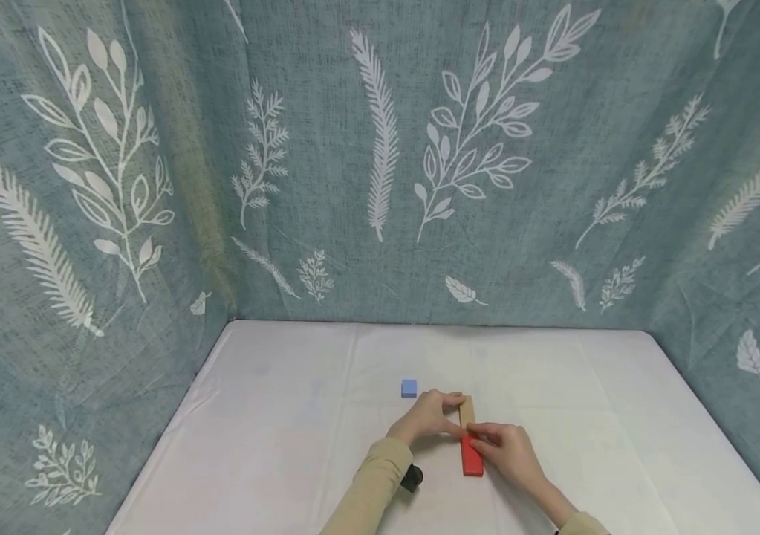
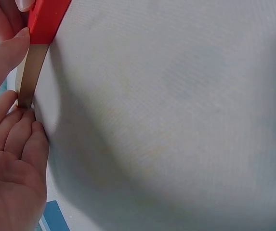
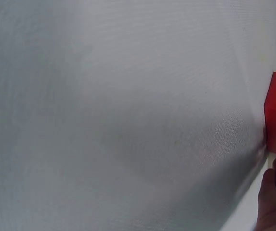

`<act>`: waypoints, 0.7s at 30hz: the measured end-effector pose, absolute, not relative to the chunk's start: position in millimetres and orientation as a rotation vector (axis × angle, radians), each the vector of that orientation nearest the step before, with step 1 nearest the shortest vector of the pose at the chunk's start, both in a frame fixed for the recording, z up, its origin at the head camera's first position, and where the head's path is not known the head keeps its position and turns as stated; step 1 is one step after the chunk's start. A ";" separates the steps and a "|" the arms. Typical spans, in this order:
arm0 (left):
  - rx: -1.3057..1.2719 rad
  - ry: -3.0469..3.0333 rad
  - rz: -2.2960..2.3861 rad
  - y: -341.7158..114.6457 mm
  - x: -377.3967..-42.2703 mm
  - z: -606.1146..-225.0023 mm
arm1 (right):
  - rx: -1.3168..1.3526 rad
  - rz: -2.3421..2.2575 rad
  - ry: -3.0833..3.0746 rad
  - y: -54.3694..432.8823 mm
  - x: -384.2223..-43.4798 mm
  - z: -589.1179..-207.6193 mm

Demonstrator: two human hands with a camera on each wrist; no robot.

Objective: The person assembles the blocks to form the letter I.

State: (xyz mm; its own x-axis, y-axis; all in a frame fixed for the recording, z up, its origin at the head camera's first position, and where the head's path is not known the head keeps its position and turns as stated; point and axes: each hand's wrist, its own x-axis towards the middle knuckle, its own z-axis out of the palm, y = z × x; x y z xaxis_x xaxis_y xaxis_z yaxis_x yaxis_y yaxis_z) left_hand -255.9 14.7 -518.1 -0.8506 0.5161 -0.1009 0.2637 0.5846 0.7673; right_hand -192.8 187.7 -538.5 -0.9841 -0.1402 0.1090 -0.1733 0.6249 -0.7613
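Blue-green curtains [image 1: 326, 186] with white leaves hang behind and at both sides of the white counter [image 1: 286, 416]. On it, the wood block [image 1: 466, 412] and the red block [image 1: 472, 462] lie in one line, end to end; I see the left hand [image 1: 428, 414] grasping the wood one, its fingers at the far end and its thumb near the joint, while the right hand [image 1: 512, 449] pinches the red one close to this joint. One blue block [image 1: 409, 388] rests apart, beyond the left wrist.
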 end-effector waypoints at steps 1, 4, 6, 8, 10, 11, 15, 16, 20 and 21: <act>0.635 2.504 1.134 14.7 -256.1 -517.9 | 0.288 1.307 -2.789 188.2 -192.7 -538.6; 0.637 2.504 1.132 14.6 -256.5 -517.2 | 0.322 1.298 -2.772 189.6 -192.7 -538.2; 0.637 2.500 1.133 14.2 -256.3 -517.2 | 0.338 1.288 -2.767 190.4 -192.7 -538.1; 0.633 2.498 1.135 14.0 -256.0 -517.9 | 0.352 1.281 -2.765 190.8 -192.8 -538.1; 0.630 2.491 1.141 13.7 -255.7 -518.9 | 0.366 1.272 -2.764 191.0 -192.9 -538.3; 0.630 2.488 1.145 13.6 -255.6 -519.4 | 0.372 1.268 -2.764 191.0 -193.0 -538.3; 0.633 2.481 1.161 13.3 -255.7 -521.1 | 0.380 1.269 -2.763 190.7 -193.6 -539.2; 0.631 2.479 1.165 13.1 -255.7 -521.6 | 0.381 1.270 -2.763 190.8 -193.7 -539.4; 0.626 2.473 1.181 13.0 -255.8 -524.1 | 0.387 1.287 -2.760 191.0 -193.6 -539.8; 0.622 2.469 1.188 12.9 -255.8 -524.5 | 0.387 1.293 -2.759 191.0 -193.7 -539.9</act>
